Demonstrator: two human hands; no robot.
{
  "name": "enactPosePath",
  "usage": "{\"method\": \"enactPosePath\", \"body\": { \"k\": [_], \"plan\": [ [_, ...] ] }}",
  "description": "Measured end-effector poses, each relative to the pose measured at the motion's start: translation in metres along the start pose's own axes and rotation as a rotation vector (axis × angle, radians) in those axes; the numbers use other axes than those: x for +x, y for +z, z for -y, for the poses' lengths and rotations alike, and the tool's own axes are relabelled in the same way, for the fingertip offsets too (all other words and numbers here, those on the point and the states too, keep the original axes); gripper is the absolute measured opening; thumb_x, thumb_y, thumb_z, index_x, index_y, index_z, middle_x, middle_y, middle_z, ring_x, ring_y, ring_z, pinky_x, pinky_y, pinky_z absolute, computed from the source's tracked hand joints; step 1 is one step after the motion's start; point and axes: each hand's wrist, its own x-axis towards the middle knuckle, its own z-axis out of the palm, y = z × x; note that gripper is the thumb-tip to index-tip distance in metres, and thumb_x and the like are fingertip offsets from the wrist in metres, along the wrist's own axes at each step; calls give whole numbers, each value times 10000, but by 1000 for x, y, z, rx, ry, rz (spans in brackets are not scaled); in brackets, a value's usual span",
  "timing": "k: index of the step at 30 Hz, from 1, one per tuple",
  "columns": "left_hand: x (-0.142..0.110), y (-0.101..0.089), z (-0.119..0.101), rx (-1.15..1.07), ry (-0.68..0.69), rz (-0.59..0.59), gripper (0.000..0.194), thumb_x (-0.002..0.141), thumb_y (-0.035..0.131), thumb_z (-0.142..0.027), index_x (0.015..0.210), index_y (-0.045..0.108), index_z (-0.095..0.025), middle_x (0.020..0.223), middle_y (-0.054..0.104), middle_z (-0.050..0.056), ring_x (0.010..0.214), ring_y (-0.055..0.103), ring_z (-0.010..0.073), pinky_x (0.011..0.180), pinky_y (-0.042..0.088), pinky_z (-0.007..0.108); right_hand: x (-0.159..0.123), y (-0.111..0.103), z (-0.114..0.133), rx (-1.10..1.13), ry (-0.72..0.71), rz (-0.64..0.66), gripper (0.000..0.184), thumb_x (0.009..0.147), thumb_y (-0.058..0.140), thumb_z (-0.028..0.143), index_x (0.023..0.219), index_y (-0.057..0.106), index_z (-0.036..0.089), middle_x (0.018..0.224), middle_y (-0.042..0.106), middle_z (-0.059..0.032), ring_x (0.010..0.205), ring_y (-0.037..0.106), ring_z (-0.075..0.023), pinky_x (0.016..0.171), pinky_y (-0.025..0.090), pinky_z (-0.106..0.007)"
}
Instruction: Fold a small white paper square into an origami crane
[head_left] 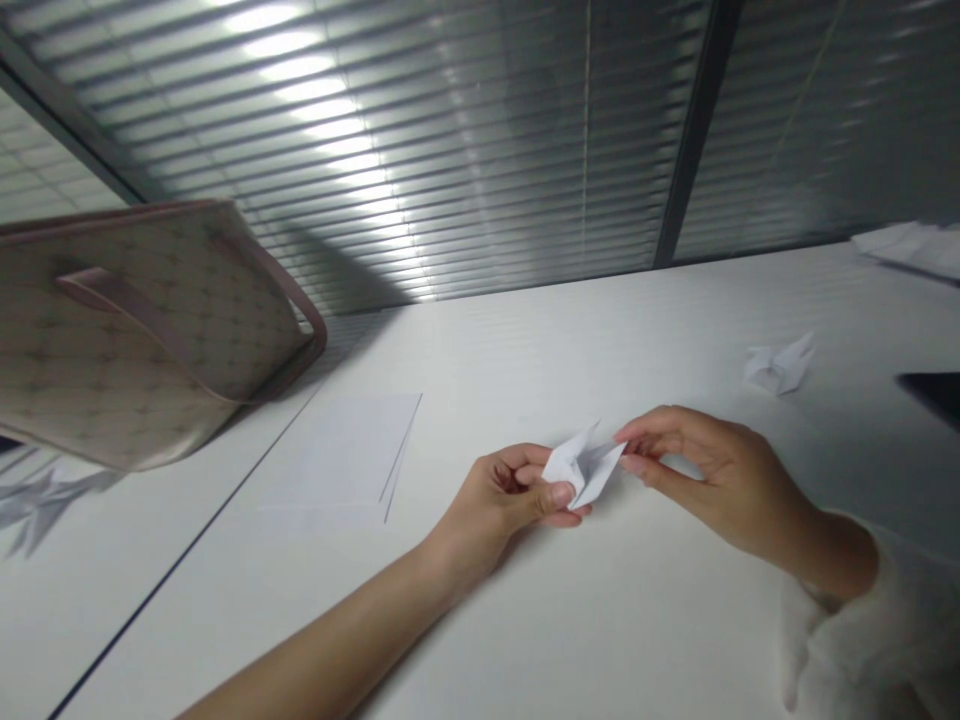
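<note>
A small folded white paper piece is held just above the white table between both hands. My left hand pinches its left end with thumb and fingers curled closed. My right hand pinches the right tip between thumb and forefinger. The paper has pointed flaps sticking up and to the right.
Flat white paper sheets lie to the left of the hands. A patterned beige handbag stands at the left. A finished folded paper figure rests at the right, more papers far right, a dark object at the edge. Window blinds behind.
</note>
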Motion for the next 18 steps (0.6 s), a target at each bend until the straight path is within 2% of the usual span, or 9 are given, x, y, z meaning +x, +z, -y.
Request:
{"method": "enactPosePath", "body": {
  "k": [11,18],
  "plan": [
    [0,-1,0,9,-12,-8,304,636,829,-233,868,663,-126,689,702,15,648,668,129,650,530,219,1,-1,2,154,45,98,92,807,632,245,884,587,225,789,673,-10,725,653,-147,626,556,-250],
    [1,-1,0,33,9,13,294,635,828,-232,846,655,-124,689,704,21,610,648,119,623,527,227,3,-2,0,105,62,113,57,793,607,196,837,576,215,750,646,-7,678,619,-140,586,528,-249]
  ]
}}
